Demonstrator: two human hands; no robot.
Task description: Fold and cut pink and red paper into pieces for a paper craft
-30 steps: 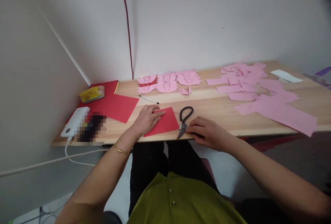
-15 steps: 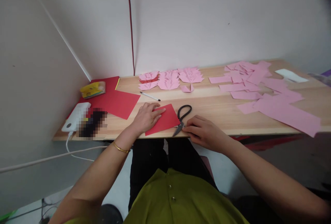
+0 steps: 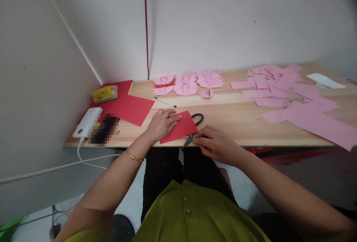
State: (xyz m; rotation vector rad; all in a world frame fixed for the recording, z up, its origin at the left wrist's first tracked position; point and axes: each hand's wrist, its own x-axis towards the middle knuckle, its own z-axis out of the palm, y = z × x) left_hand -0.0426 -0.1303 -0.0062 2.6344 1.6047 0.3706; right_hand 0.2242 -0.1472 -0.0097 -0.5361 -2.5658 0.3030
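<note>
My left hand (image 3: 162,124) lies with its fingers stretched out over a red paper piece (image 3: 182,124), pressing it near the table's front edge. Against the right corner of that paper, the bent fingers of my right hand (image 3: 213,143) pinch a pair of scissors (image 3: 189,140) around the pivot. The scissors are partly under the red paper; one black handle loop sticks out behind it, and a blade tip points toward me over the table edge. A thin white pen (image 3: 165,102) rests beyond my left hand.
Larger red sheets (image 3: 136,110), a yellow packet (image 3: 104,94), a white power bank (image 3: 87,122) with a cable and a blurred dark object (image 3: 104,130) are on the left. Folded pink paper pieces (image 3: 185,84) line the wall. Pink strips (image 3: 312,117) and white paper (image 3: 325,80) spread rightward.
My right hand has moved left with the scissors, which now sit further under the red paper. My left hand stays on the paper. The whole view has shifted slightly.
</note>
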